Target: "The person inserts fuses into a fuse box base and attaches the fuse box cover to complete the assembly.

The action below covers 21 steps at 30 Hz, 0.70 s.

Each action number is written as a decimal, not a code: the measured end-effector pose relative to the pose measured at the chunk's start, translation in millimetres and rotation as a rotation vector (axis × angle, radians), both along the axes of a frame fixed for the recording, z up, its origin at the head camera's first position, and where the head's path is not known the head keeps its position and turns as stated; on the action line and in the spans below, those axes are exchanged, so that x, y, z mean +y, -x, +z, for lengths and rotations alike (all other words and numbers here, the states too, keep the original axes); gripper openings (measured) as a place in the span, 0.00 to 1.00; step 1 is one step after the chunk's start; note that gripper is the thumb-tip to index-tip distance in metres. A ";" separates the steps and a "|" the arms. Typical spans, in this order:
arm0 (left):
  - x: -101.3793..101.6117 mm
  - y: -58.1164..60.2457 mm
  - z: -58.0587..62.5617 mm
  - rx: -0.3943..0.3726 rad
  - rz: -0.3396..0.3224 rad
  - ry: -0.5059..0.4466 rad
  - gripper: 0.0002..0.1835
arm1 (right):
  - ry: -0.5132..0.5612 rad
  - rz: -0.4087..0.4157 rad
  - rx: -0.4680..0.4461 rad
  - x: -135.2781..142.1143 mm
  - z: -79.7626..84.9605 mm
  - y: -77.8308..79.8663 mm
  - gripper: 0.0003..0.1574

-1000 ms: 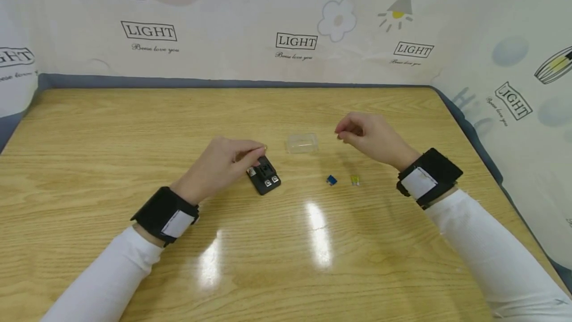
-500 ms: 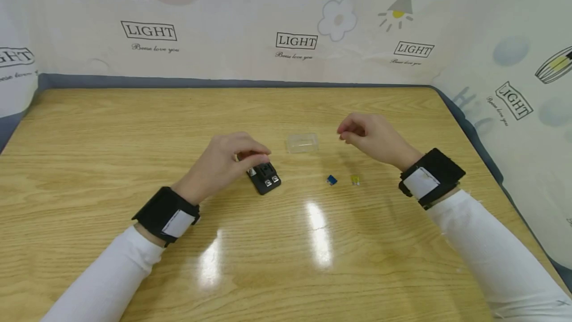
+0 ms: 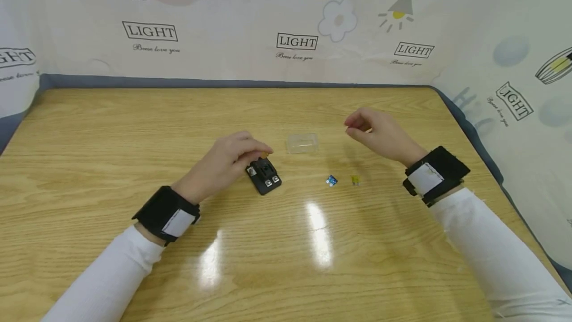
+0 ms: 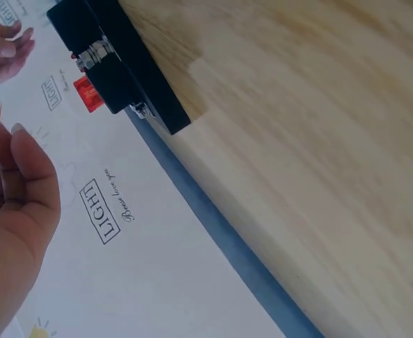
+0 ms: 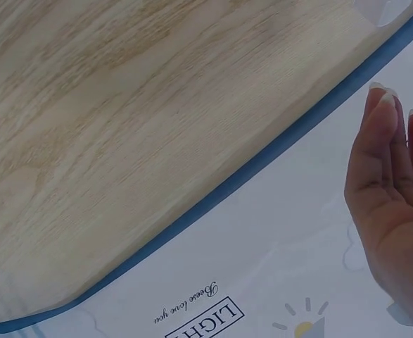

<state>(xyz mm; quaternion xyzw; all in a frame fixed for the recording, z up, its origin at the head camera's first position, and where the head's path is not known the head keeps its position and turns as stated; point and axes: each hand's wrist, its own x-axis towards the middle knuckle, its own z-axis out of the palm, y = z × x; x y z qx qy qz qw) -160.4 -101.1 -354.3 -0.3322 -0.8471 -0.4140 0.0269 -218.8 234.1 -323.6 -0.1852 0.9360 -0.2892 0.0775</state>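
Note:
My left hand [image 3: 237, 155] pinches an orange blade fuse [image 3: 264, 154] between thumb and fingertips, just above the far end of a black fuse holder [image 3: 263, 178]. In the left wrist view, a red blade fuse [image 4: 89, 94] stands in the holder, and only a bit of the orange fuse shows at the fingertips. To the right on the table lie a blue blade fuse [image 3: 331, 181] and a yellow one [image 3: 355, 180]. My right hand [image 3: 377, 130] hovers beyond them, its fingers loosely bent and nothing visible in it.
A clear plastic cover [image 3: 302, 143] rests on the wooden table [image 3: 134, 128] between the two hands, behind the blue fuse. A printed white backdrop [image 3: 223, 24] rises along the table's far and right edges.
The left fingers have shifted slightly over the holder, and the orange fuse shows more plainly between them. My right hand has drifted a little to the right and away.

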 end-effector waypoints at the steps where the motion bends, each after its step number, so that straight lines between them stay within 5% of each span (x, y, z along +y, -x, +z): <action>1: 0.1 0.3 -0.9 -0.009 0.001 0.001 0.12 | -0.003 -0.004 -0.008 0.9 -0.1 0.4 0.18; 10: 4.1 2.1 3.9 -0.112 0.087 -0.049 0.09 | 0.023 -0.056 -0.110 12.9 -0.8 3.5 0.31; 21: 15.6 3.3 11.5 -0.234 0.190 -0.113 0.06 | 0.072 -0.049 -0.063 5.5 8.2 4.2 0.30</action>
